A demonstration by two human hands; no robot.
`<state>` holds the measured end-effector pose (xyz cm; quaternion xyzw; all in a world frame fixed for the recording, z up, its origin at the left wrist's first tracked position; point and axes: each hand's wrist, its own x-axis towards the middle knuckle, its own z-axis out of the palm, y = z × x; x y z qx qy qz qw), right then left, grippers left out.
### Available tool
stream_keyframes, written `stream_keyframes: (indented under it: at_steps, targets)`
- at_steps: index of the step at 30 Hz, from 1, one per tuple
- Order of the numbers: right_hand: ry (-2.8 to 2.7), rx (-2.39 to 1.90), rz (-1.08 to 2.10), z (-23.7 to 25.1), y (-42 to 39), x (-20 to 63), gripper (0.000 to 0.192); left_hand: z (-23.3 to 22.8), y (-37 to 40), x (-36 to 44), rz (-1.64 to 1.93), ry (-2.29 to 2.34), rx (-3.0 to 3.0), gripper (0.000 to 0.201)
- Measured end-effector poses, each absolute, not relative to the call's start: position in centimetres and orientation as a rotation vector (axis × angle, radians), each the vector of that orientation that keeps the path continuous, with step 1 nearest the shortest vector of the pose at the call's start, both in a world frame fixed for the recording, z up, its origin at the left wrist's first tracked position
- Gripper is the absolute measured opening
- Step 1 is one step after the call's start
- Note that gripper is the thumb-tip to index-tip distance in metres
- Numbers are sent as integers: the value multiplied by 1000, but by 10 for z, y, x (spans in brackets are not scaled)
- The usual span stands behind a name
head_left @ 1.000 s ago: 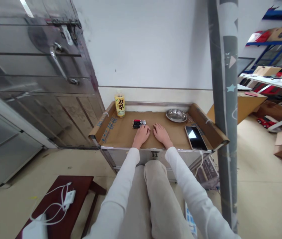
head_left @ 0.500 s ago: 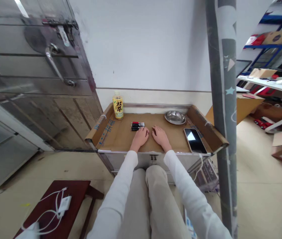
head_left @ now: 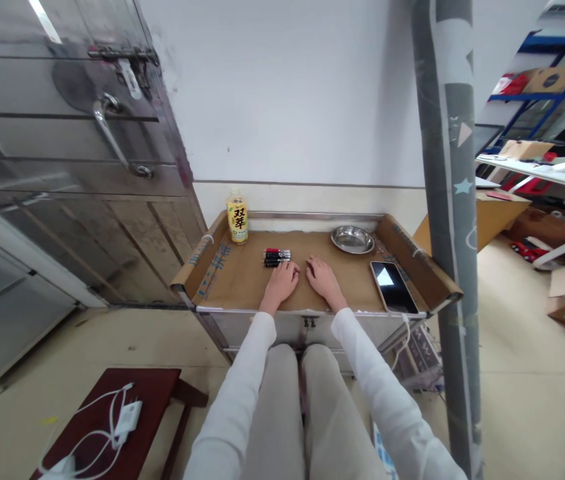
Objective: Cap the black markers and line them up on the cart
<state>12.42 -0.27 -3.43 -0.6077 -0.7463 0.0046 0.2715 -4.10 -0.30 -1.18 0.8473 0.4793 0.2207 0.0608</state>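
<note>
My left hand rests on the brown cardboard top, open and palm down with the fingers slightly bent. Just beyond its fingertips lie several pens, side by side, with red and black parts. My right hand lies open on the cardboard a little to the right, holding nothing. A round metal dish sits toward the back right. Nearer the front right lies a phone with a white cable. At the back left corner stands a yellow-labelled bottle.
Folded cardboard walls edge the top at both sides. A grey wrapped pole rises close by on the right. Left of my legs is a dark red stool with white cables and a charger. A metal door stands at the left.
The whole view has shifted slightly, with the table a little lower in the picture. Both hands stay in place on the cardboard, and the objects have not moved.
</note>
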Motion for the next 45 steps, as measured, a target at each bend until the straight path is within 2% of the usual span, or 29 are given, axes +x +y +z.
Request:
stream_keyframes:
  at_steps: [28, 34, 38, 45]
  targets:
    - [-2163, -1838, 24, -28, -22, 119, 54, -5, -30, -46, 617, 1519, 2615, 25]
    - [-2131, -1812, 53, -30, -27, 118, 53, 0, -32, -39, 913, 2068, 2240, 37]
    - [-2103, -1765, 34, -34, -33, 118, 52, 1, -23, -45, 853, 2197, 2058, 35]
    - [-2031, -1829, 55, -8, -5, 123, 36, 6, 5, -89, 590, 1916, 2496, 20]
